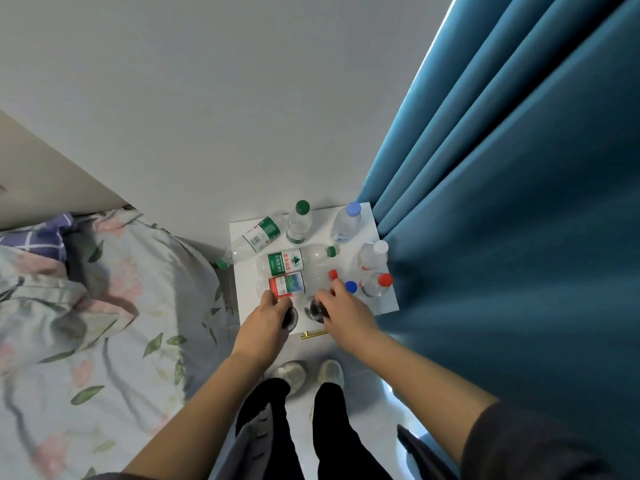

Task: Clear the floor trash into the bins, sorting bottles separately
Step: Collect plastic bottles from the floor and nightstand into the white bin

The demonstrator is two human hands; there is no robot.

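Looking straight down past both forearms onto a white stand (383, 302), with a teal curtain (502, 202) hard against its right side and a flowered bed (86, 306) against its left. Crowded on top with clear bottles: three lying flat toward the stand's left and middle, long axes running left to right across it, several more upright along its back and right edge. No bin anywhere in view.

Nearest of the flat ones is the red-label bottle (287, 285), just beyond the hands, cap toward the stand's right. At the stand's front edge, side by side and seen end-on: a left dark bottle (291, 317) and a right dark bottle (316, 310), bottles by the look of them, both upright.

Wrapped round the first, the left hand (266, 318), fingers curled, tips up against the red-label bottle. Draped over the second, the right hand (343, 311), fingers bent down around it, seemingly gripping, though the palm side is hidden. Each hand right on its own target, neither nearer.

Probably a straight lift up and back off the stand next, minding the blue cap (350, 286) just past the right fingertips.
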